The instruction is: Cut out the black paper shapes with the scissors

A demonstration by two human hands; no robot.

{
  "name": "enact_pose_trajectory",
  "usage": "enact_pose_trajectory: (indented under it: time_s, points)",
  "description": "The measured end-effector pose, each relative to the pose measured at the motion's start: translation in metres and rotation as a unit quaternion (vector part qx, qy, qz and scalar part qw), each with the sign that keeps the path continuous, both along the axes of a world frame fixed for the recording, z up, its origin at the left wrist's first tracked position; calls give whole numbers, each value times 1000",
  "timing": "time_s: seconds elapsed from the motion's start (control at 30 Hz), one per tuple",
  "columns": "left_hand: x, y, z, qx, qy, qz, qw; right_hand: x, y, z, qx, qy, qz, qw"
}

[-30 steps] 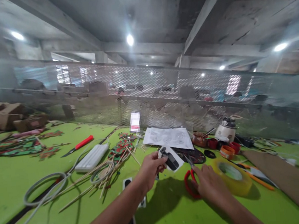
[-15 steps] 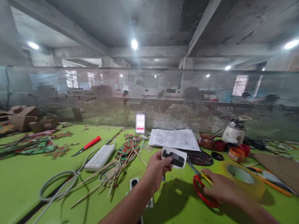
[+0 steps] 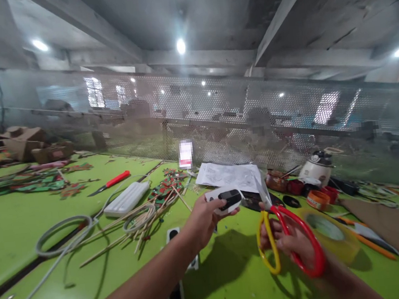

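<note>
Near the middle, my left hand (image 3: 204,218) pinches a small white piece of paper (image 3: 209,196) that bears a dark rounded shape (image 3: 231,199). My right hand (image 3: 291,240) grips scissors with one red handle (image 3: 310,237) and one yellow handle (image 3: 268,256). The scissor blades (image 3: 264,191) point up and away, just right of the paper and apart from it. Under my left forearm, white strips with black shapes (image 3: 173,234) lie on the green table (image 3: 221,285), partly hidden.
A printed sheet (image 3: 229,177) lies behind my hands. Bamboo sticks (image 3: 140,229), a white power strip (image 3: 127,200) and a red-handled knife (image 3: 117,178) are left. Clear tape (image 3: 327,226), paint jars (image 3: 318,199) and cardboard (image 3: 385,225) are right.
The scissors have turned in my right hand, with the handles now spread wider and the blades pointing more upward. My left hand has tilted the paper piece flatter.
</note>
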State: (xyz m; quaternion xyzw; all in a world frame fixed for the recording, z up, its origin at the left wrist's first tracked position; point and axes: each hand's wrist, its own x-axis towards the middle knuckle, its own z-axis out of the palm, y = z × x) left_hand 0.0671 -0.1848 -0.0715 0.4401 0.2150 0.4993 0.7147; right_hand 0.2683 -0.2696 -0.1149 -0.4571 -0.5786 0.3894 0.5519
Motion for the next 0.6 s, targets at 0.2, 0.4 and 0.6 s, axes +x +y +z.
enact_pose_trajectory:
  time_s: [0.2,0.4,0.6]
  points:
    - [0,-9,4,10,-22,-78,997,-8,-8,4,-34,93,24,995]
    - [9,-26,-1,-10,54,-150,987,-26,-18,23,-49,110,-26,992]
    - [9,-28,-5,33,180,-218,959,-21,-24,35,-21,56,-83,995]
